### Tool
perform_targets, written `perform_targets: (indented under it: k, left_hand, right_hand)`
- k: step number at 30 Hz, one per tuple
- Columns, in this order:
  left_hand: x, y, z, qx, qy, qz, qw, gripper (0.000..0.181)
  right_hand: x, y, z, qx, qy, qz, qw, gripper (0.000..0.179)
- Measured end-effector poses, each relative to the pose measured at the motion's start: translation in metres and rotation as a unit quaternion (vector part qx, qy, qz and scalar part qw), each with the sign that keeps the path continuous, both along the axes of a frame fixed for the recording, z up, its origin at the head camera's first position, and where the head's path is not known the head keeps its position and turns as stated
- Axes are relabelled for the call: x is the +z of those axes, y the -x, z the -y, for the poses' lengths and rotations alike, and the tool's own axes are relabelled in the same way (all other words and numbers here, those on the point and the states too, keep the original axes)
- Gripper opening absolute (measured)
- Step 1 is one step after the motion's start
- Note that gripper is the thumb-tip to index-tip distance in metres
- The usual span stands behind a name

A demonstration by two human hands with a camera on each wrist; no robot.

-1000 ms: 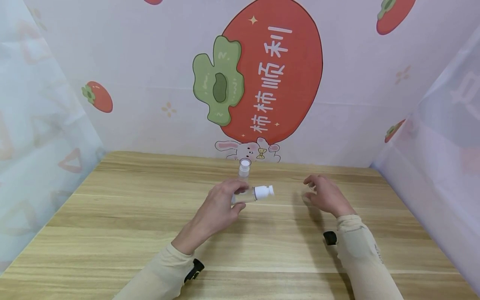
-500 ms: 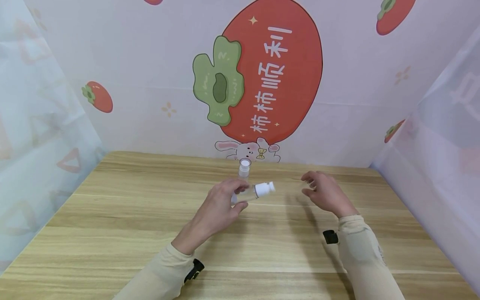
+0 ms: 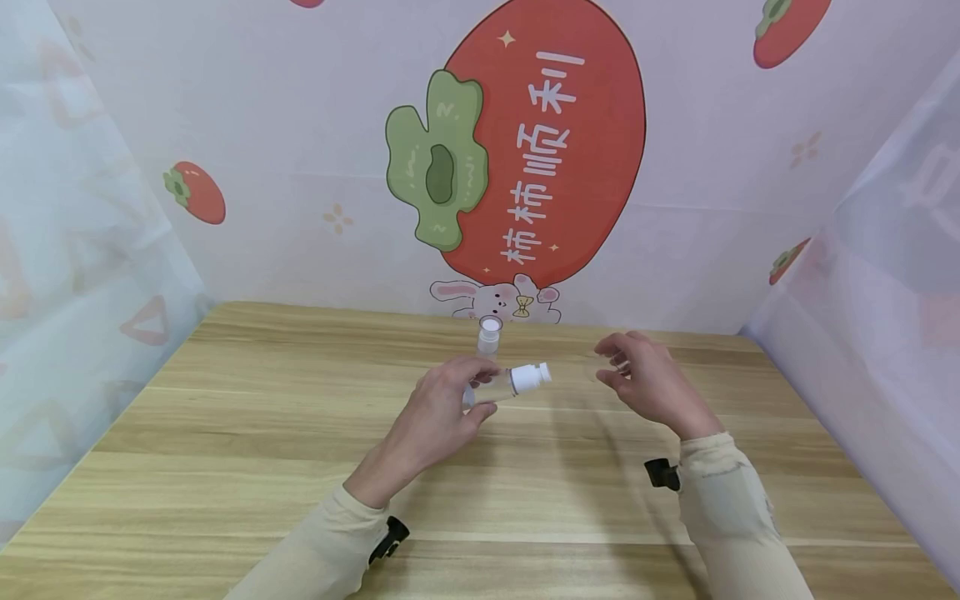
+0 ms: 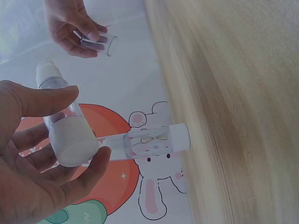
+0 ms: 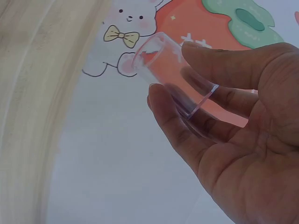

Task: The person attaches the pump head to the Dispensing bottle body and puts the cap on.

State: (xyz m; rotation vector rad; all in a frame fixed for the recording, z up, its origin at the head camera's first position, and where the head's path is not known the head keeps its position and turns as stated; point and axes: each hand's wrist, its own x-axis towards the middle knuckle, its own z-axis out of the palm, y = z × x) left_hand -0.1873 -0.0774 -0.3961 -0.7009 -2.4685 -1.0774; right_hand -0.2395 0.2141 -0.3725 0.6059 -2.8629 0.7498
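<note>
My left hand (image 3: 435, 417) grips a small clear pump bottle (image 3: 527, 377) by its body, thumb on one side and fingers on the other. The bottle lies tilted above the table, its white pump top pointing right; in the left wrist view its white base (image 4: 74, 142) faces the camera. To the right, my right hand (image 3: 654, 385) pinches a clear tube-shaped cap (image 5: 161, 70) between thumb and fingers, its round rim turned toward the bottle side. Cap and bottle are apart. Behind my left hand a second similar bottle (image 3: 489, 337) stands upright, its lower part hidden in the head view.
The wood-grain table (image 3: 247, 417) extends on all sides of the hands. At its back edge rises a white backdrop (image 3: 285, 267) with a persimmon and rabbit print. Sheets also hang on the left and right sides. Black wrist mounts (image 3: 662, 473) sit by the sleeves.
My right hand has moved slightly left and up with the clear cap. The bottle in my left hand has tipped a little, its pump top now slightly higher; the standing bottle has not moved.
</note>
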Motion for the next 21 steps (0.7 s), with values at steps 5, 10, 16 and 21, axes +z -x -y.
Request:
perform_targets:
  k: [5,10,16,21]
  left_hand:
    - [0.001,0.0,0.0,0.001,0.0,-0.002,1.0,0.04]
    - [0.001,0.0,0.0,0.0,-0.001,-0.001,1.0,0.04]
    - [0.001,0.001,0.001,0.001,0.001,-0.002,1.0,0.04]
    - [0.001,0.001,0.001,0.002,0.0,-0.002,1.0,0.04]
  right_hand:
    - [0.006,-0.005,0.005,0.007,0.003,-0.012,0.9999,0.028]
    - [0.01,-0.01,0.007,0.019,0.013,-0.019,0.9995,0.028]
    - [0.013,-0.013,0.009,0.038,0.039,-0.02,0.9983,0.031]
    - [0.015,-0.016,0.01,0.056,0.069,-0.013,0.9959,0.033]
